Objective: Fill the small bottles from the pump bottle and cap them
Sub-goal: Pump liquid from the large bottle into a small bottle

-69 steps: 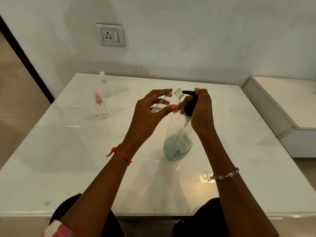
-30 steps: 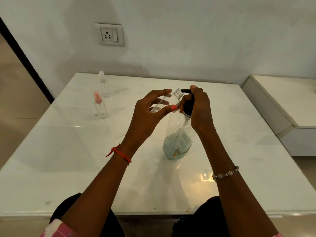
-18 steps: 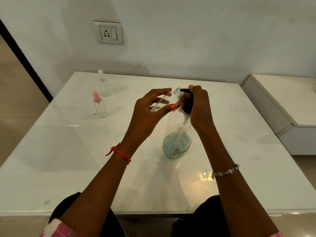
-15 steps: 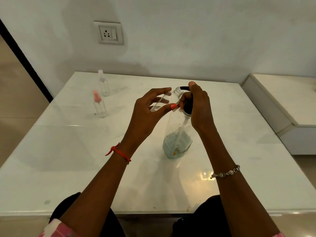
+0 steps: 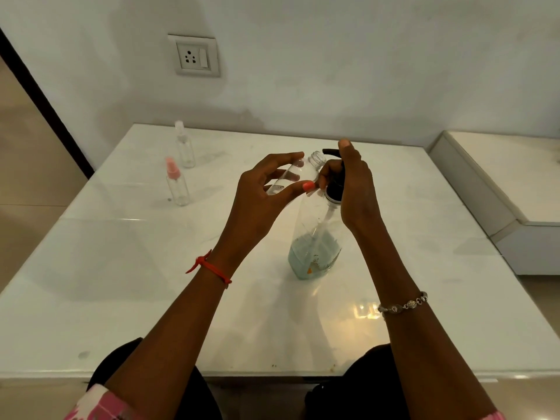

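**Item 1.** small bottle (image 5: 305, 167): clear, uncapped, contents not readable. Held off the table by left hand (image 5: 266, 198), thumb & fingertips pinching across the body. Long axis tilted, base low-left inside the hand, open neck up-right.

**Key relation.** The neck sits just beside the black nozzle (image 5: 328, 152), which points left at it. Can't tell if the spout tip is truly over the mouth. Judged: the next stroke needs the mouth right under the tip. The left hand does the aligning, since the right is committed to the pump. Narrow mouth, so a miss would drip onto the table.

**Item 2.** pump bottle (image 5: 315, 247): upright on the table (image 5: 121, 298), blue-green liquid in the bottom part only, dip tube visible. Right hand (image 5: 356, 192) wraps round the pump collar, forefinger atop the pump head.

**Item 3.** pink-capped spray bottle (image 5: 177, 186) & clear-capped spray bottle (image 5: 185, 148): upright, far-left of the table, well apart from both hands. Fill level n/a.

**Misc.** Wall socket (image 5: 197, 56). Low white unit (image 5: 485, 189) at right.
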